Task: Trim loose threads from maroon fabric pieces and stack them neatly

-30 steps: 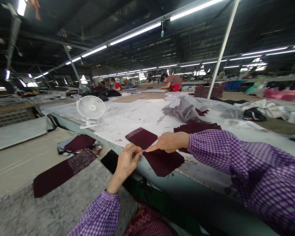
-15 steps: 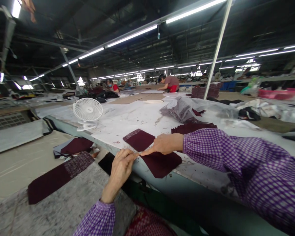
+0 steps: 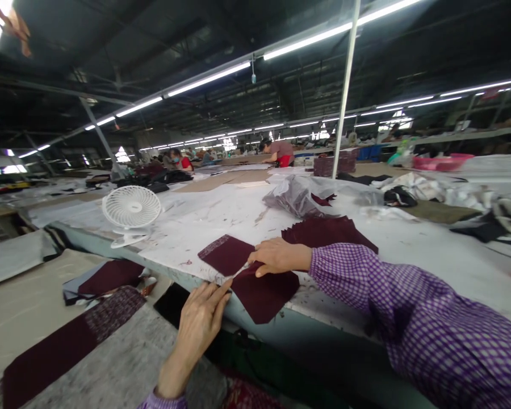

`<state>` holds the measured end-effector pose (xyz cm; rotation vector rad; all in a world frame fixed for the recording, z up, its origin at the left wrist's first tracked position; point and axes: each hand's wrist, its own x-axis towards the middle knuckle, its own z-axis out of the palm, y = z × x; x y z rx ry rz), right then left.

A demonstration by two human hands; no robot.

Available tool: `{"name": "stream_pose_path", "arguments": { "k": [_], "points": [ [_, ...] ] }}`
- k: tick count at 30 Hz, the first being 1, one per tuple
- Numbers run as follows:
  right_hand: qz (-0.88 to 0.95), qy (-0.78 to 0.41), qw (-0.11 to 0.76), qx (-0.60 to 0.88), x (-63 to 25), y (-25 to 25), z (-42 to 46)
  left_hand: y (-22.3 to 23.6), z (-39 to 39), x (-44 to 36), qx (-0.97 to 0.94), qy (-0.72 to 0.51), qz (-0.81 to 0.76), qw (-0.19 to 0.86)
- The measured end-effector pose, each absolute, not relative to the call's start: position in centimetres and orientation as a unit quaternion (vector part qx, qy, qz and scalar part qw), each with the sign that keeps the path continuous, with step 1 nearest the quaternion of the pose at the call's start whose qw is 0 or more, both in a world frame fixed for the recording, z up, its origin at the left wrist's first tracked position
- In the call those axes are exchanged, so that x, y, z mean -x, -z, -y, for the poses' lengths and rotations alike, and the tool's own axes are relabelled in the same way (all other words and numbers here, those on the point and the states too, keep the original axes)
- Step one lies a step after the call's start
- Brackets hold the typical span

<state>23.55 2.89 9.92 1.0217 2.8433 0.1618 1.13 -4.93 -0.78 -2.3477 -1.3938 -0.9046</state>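
A dark maroon fabric piece (image 3: pixel 262 292) lies over the near edge of the white work table (image 3: pixel 430 258), folded in a V with its other half (image 3: pixel 225 254) pointing back left. My right hand (image 3: pixel 276 257) rests flat on the fabric at the fold, fingers stretched toward the left. My left hand (image 3: pixel 200 321) is below the table edge, its fingers straight and close together, their tips touching the edge beside the fabric's corner. A fanned stack of maroon pieces (image 3: pixel 327 232) sits just behind my right wrist.
A small white fan (image 3: pixel 131 208) stands at the table's left. A clear plastic bag (image 3: pixel 296 196) with maroon pieces lies behind the stack. More maroon pieces (image 3: pixel 106 277) lie on a lower grey surface (image 3: pixel 123 363) at left. A metal pole (image 3: pixel 344 91) rises mid-table. People work far behind.
My left hand let go of its pinch at the fabric's corner and dropped to the table edge, fingers straightened. My right hand slid onto the fabric and flattened. The view shifted right.
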Motion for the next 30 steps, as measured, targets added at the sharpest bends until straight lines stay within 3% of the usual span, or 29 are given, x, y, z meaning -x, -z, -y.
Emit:
{"name": "stream_pose_path", "arguments": {
  "k": [8,11,18,24,27,30],
  "points": [
    [-0.972,0.046,-0.028,-0.227,-23.3,-9.5,-5.2,0.4,4.1,-0.5,0.823,0.324,0.446,0.139],
    [-0.970,0.086,-0.013,-0.226,-23.4,-10.5,-5.5,-0.1,4.2,-0.5,0.826,0.326,0.447,0.107],
    [-0.934,0.146,-0.007,-0.326,-30.0,-15.5,-7.9,-1.7,2.2,-1.4,0.787,0.363,0.496,0.053],
    [-0.782,0.096,0.026,-0.615,-37.1,-15.9,-10.6,-3.2,-0.7,-4.4,0.786,0.234,0.564,0.093],
    [-0.779,0.045,0.012,-0.625,-37.4,-15.8,-10.8,-4.0,-1.0,-5.6,0.784,0.162,0.587,0.118],
    [-0.814,0.008,-0.007,-0.581,-36.6,-16.2,-10.4,-4.3,-1.6,-5.0,0.765,0.196,0.609,0.078]
  ]
}}
